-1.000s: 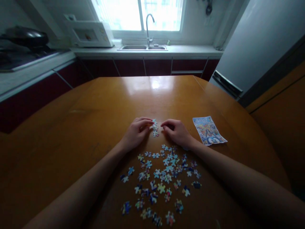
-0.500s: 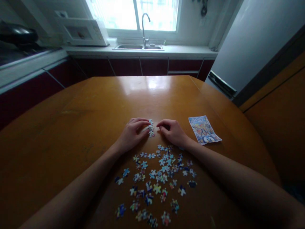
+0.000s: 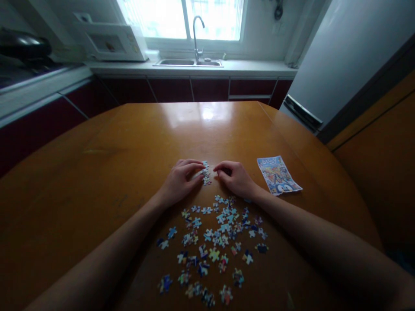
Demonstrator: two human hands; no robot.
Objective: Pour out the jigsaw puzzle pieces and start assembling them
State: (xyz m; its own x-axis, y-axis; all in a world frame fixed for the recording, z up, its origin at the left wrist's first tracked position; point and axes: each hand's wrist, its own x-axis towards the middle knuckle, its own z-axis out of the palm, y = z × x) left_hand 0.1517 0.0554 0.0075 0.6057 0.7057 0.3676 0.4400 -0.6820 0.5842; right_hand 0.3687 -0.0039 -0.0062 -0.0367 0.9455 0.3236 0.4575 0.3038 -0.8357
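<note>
A short strip of joined puzzle pieces [image 3: 205,173] lies on the wooden table [image 3: 129,142]. My left hand [image 3: 180,181] rests to its left, fingers curled, fingertips pressed against the strip. My right hand [image 3: 235,178] sits to its right, fingers curled, with the fingertips close to the strip; whether they touch it is unclear. Several loose puzzle pieces [image 3: 214,242] are scattered on the table near me, between my forearms.
A printed picture sheet [image 3: 278,175] lies on the table right of my right hand. Behind the table a counter holds a sink with a tap [image 3: 189,61] and a microwave [image 3: 112,42]. A refrigerator [image 3: 343,60] stands at the right.
Only my head shifted, sliding the view a little. Both hands stay at the joined strip, my left fingertips closing slightly tighter on it.
</note>
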